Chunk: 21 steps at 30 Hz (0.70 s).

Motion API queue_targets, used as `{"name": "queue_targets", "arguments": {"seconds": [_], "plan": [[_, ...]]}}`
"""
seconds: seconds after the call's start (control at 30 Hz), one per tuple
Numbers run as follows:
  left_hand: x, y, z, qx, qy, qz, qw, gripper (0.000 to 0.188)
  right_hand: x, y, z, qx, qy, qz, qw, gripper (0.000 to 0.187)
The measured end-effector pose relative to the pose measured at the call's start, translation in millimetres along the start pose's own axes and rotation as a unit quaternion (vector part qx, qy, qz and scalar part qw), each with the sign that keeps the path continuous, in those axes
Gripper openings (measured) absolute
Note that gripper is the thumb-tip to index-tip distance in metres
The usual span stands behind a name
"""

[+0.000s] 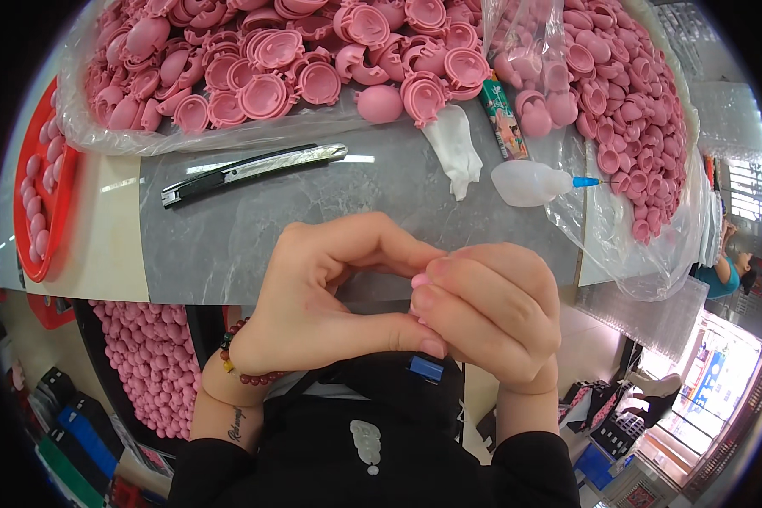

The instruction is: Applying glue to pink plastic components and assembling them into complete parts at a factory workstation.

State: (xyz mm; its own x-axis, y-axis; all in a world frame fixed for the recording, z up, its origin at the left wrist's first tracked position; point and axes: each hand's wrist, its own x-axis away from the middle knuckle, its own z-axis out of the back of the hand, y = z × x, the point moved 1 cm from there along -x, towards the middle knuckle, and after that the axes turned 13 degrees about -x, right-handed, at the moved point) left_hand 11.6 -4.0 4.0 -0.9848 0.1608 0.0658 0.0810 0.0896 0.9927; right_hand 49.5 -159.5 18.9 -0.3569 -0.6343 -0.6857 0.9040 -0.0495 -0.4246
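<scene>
My right hand (pixel 499 309) is closed around a small pink plastic piece (pixel 419 282), and only its edge shows between the fingers. My left hand (pixel 330 288) curves towards the same piece. Its thumb and forefinger meet the right fingers there, and the exact contact is hidden. Both hands are over the near edge of the grey tabletop (pixel 229 262). Beyond them lie a utility knife (pixel 254 172), a crumpled white tissue (pixel 454 152) and a translucent squeeze bottle (pixel 529 184) with a blue needle tip.
Hollow pink plastic shells (pixel 267 95) heap along the far side in a clear plastic bag (pixel 102 140). More shells (pixel 622 110) fill a bag at the right. A small green box (pixel 504 118) lies between them. At left are a red tray (pixel 30 250) and a bin of pink balls (pixel 148 364).
</scene>
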Motion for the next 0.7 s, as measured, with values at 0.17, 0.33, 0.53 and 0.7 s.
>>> {"name": "queue_targets", "arguments": {"seconds": [0.17,0.33,0.53,0.7], "plan": [[-0.1,2.2,-0.9,0.006,0.001,0.016,1.000,0.047,-1.2,0.7,0.4,0.013,-0.005,0.007,1.000,0.022],[-0.7,2.5,-1.0,0.015,-0.003,0.023,1.000,0.045,-0.8,-1.2,0.1,0.013,0.005,-0.016,1.000,0.022],[-0.1,1.6,-1.0,0.008,-0.007,0.019,1.000,0.044,1.1,0.1,0.6,0.011,-0.003,-0.007,1.000,0.023],[1.8,-0.8,3.3,0.094,-0.059,-0.001,0.994,0.033,-1.3,7.7,1.8,-0.020,0.031,0.007,0.999,0.019]]}}
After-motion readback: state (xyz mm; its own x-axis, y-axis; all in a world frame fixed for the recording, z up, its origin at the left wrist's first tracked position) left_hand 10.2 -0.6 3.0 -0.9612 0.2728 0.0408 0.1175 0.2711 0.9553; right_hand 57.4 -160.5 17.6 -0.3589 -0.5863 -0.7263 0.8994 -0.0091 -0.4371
